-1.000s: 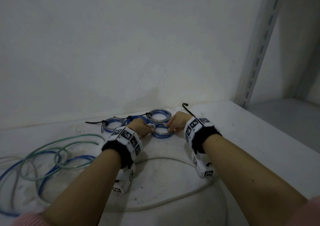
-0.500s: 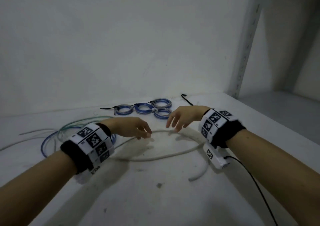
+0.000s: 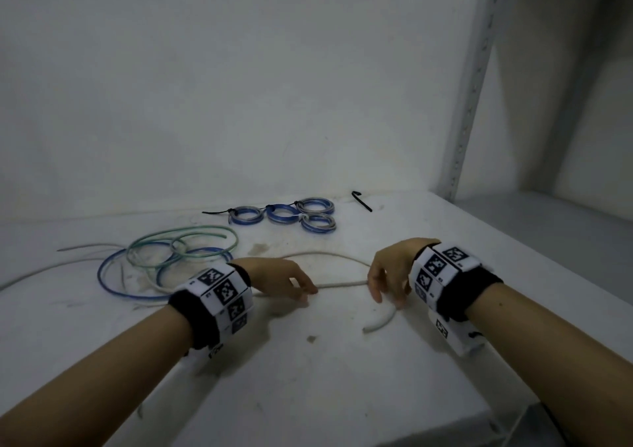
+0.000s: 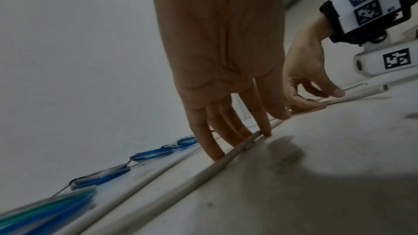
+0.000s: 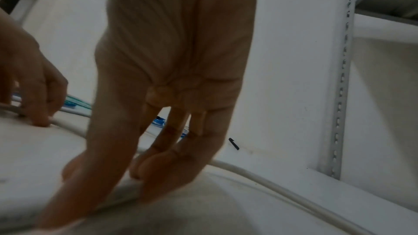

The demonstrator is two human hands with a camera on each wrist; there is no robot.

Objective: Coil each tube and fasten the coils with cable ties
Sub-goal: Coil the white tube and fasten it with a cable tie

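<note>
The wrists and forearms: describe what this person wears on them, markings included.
Both forearms are bare. Each wrist carries a black band wrapped by a white faceted cuff printed with square black-and-white markers. A white camera block, also marker-tagged, hangs beneath the right wrist; the left wrist has a similar one. No rings or gloves show on the left hand or right hand.

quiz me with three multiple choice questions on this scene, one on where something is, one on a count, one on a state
1. Where does the loose black cable tie lie?
A. right of the finished coils, near the wall
B. under the left hand
C. inside a coil

2. How many finished coils lie by the wall?
A. two
B. four
C. six

3. What are both hands doing?
A. resting idle, apart from any tube
B. lifting a coil
C. fingertips down on the white tube

Key: 1 A, it lies alone beyond the coils; 2 B, four rings show; 3 C, the left hand and right hand touch it.
</note>
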